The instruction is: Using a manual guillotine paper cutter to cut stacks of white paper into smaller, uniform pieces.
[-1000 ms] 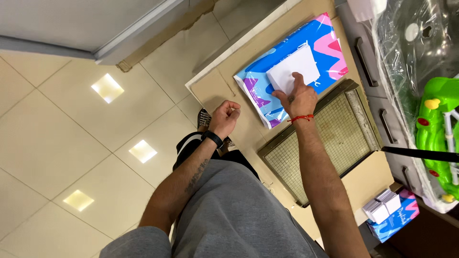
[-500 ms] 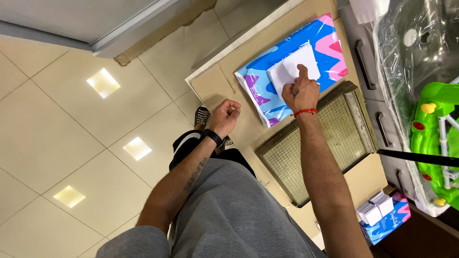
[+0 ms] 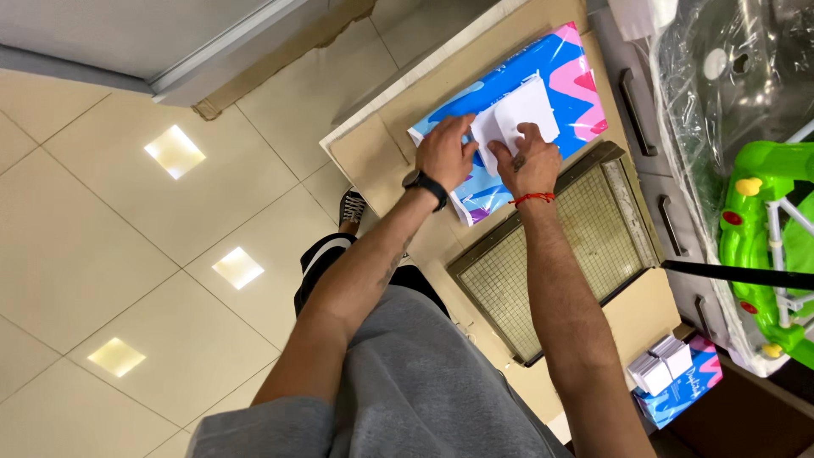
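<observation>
On the counter (image 3: 373, 157), both hands (image 3: 445, 153) press white paper (image 3: 517, 119).

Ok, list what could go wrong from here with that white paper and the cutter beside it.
1. The white paper lies on a glossy, colourful package; pressed by the left hand and right hand, it might slip.
2. The package overhangs the table edge near the left hand and could tip.
3. The paper cutter sits just beside the right forearm, its black arm sticking out; an elbow could knock it.
</observation>
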